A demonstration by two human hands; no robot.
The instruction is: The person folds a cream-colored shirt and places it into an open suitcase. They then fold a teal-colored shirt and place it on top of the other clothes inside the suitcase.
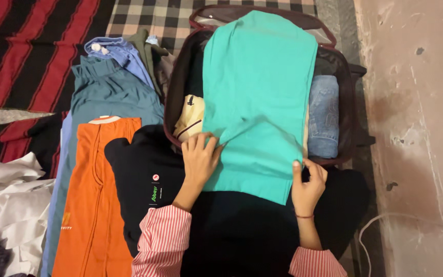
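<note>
A turquoise garment (255, 97) lies folded lengthwise over an open dark suitcase (175, 87), its near end hanging over the front rim. My left hand (199, 156) pinches the garment's left edge near the rim. My right hand (307, 183) grips its lower right edge. Inside the suitcase, folded blue jeans (323, 115) lie along the right side, and a cream item (190, 118) shows at the left under the turquoise cloth. My sleeves are red-and-white striped.
Left of the suitcase lie a black garment (139, 179), an orange garment (96, 200), a teal top (111, 92), a light blue shirt (116, 54) and white cloth (6, 200). A bare plaster wall (416, 128) runs along the right, with a white cable (385, 218).
</note>
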